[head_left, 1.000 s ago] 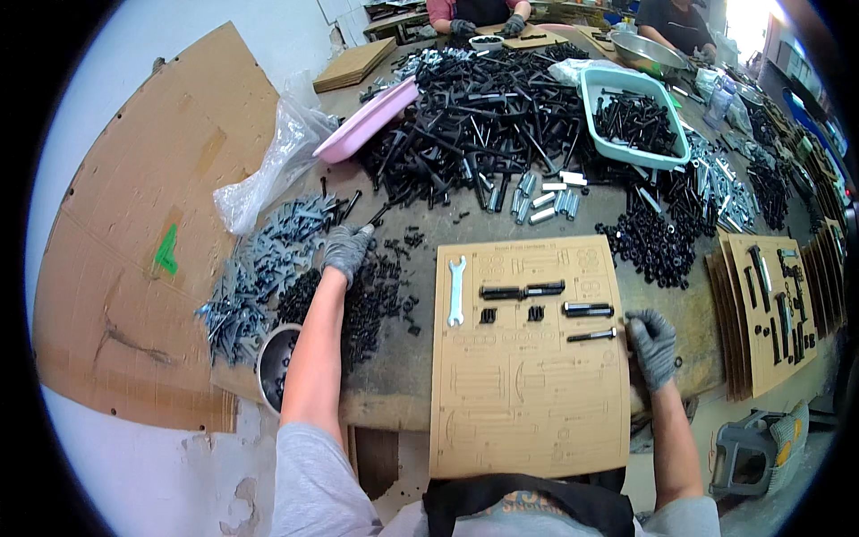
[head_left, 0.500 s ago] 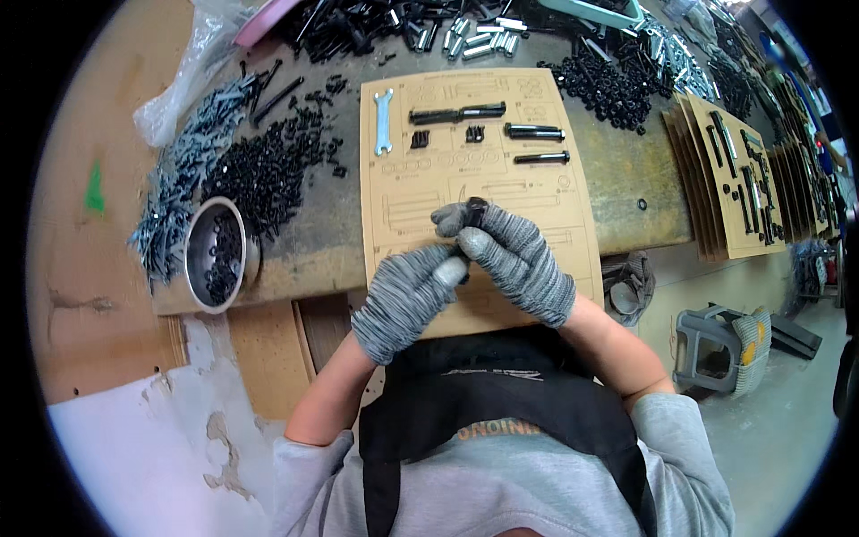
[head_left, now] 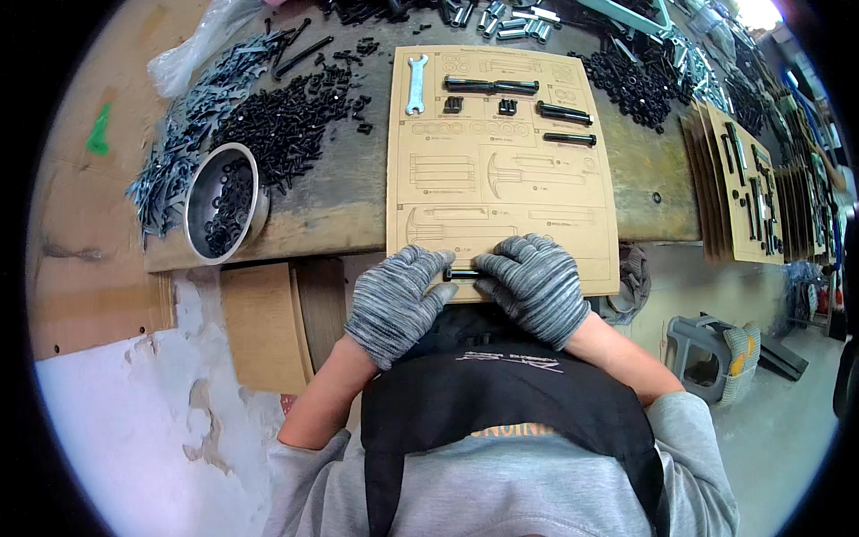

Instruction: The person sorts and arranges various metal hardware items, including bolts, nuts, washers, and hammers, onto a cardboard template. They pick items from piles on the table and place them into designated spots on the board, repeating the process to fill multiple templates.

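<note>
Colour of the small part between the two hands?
The small part is black, with a pale glint; best seen in the head view.

Streaky grey gloves cover both hands, with a grey shirt and black apron.

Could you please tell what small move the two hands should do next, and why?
Probably the left hand and right hand should settle the short black bolt flat on the cardboard sheet: the fingers are at its two ends, above the sheet's lower part, and whether it already rests there is hard to tell.
</note>
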`<control>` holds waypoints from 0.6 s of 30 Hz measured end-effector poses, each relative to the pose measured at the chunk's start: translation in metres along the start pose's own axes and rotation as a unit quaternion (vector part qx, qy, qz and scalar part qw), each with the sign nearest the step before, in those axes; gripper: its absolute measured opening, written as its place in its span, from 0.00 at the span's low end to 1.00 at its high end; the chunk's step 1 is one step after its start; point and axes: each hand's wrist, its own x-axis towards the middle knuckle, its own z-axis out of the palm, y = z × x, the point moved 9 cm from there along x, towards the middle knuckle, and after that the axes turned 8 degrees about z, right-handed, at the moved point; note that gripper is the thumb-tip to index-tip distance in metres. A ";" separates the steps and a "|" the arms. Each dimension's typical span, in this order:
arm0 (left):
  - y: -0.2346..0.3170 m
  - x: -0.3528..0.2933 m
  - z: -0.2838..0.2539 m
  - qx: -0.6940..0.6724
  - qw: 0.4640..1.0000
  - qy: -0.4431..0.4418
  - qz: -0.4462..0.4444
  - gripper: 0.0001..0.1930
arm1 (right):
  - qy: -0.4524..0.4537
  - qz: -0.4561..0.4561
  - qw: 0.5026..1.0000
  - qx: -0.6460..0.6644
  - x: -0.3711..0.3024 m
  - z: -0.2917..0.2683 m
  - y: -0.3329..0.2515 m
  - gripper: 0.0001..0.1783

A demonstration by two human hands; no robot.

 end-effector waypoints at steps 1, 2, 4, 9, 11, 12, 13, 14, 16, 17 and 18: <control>-0.001 0.005 0.003 0.007 1.000 -0.013 -0.008 0.15 | 0.012 -0.001 1.000 -0.001 0.000 -0.006 0.005 0.11; -0.002 0.006 0.005 0.015 0.999 -0.025 -0.015 0.15 | 0.006 -0.004 1.000 0.001 0.000 -0.008 0.007 0.11; -0.001 0.008 0.007 0.019 0.999 -0.026 -0.013 0.11 | 0.009 -0.017 1.000 0.012 -0.004 -0.007 0.007 0.09; -0.002 0.010 0.004 0.052 0.998 -0.041 0.013 0.15 | -0.006 -0.020 1.000 -0.022 -0.006 -0.002 0.011 0.13; -0.008 0.012 0.000 0.011 0.996 -0.074 -0.038 0.20 | -0.047 0.015 0.996 0.070 0.004 -0.015 0.015 0.18; -0.016 0.019 -0.009 -0.082 0.990 -0.072 -0.089 0.19 | -0.055 0.032 0.993 0.096 0.016 -0.030 0.023 0.20; -0.024 0.021 -0.011 -0.178 0.971 -0.072 -0.141 0.18 | -0.067 0.049 0.989 0.124 0.027 -0.043 0.035 0.23; -0.040 0.026 -0.018 -0.196 0.974 -0.037 -0.110 0.17 | 0.015 0.014 0.996 0.087 0.040 -0.060 0.050 0.22; -0.073 0.034 -0.037 -0.197 0.970 0.090 -0.109 0.15 | 0.067 0.057 0.994 0.064 0.091 -0.095 0.089 0.16; -0.089 0.037 -0.047 -0.164 0.971 0.148 -0.093 0.14 | 0.110 0.076 0.991 0.019 0.122 -0.102 0.120 0.12; -0.104 0.039 -0.052 -0.130 0.970 0.175 -0.107 0.13 | 0.164 0.073 0.983 -0.037 0.155 -0.109 0.146 0.08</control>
